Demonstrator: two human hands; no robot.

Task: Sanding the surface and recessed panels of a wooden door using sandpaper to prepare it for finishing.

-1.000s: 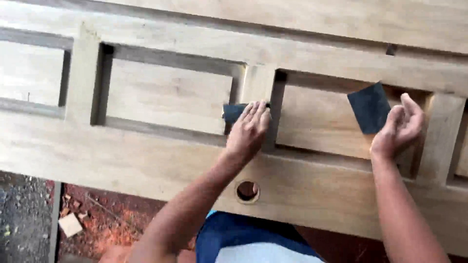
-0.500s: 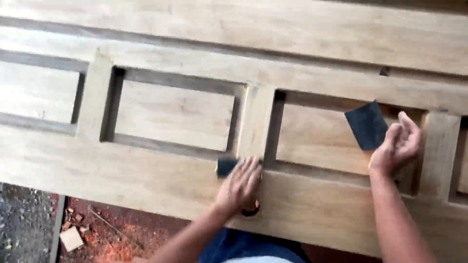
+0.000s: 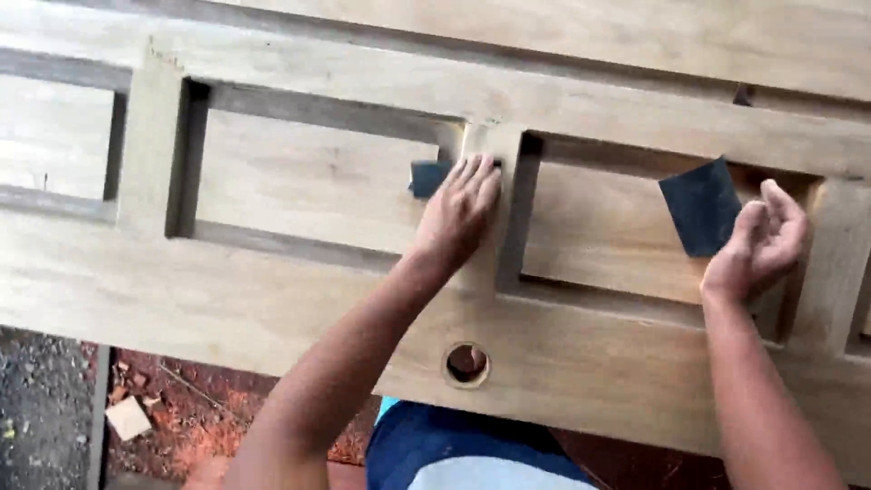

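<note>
A bare wooden door [image 3: 272, 299] lies flat across the view, its near long edge toward the person and its recessed panels running side by side. The left hand [image 3: 458, 213] lies palm down on the upright rail between the middle panel and the panel to its right, fingers straight and pressed flat over a small dark piece of sandpaper [image 3: 426, 177]; only the left end of that piece shows, sticking out past the fingertips over the right edge of the middle panel, so the hand pins it against the wood and does not curl around it. The right hand [image 3: 760, 243] is over the right side of the next panel, near that panel's right rail, fingers loosely bent and palm turned partly up; a second, larger dark sandpaper sheet [image 3: 700, 205] rests tilted just beside its fingertips, and I cannot tell whether the fingers pinch its edge or merely touch it. A round hole [image 3: 465, 364] is bored through the door's near rail, below the left wrist. Reddish sawdust [image 3: 213, 413] covers the floor under the near edge
</note>
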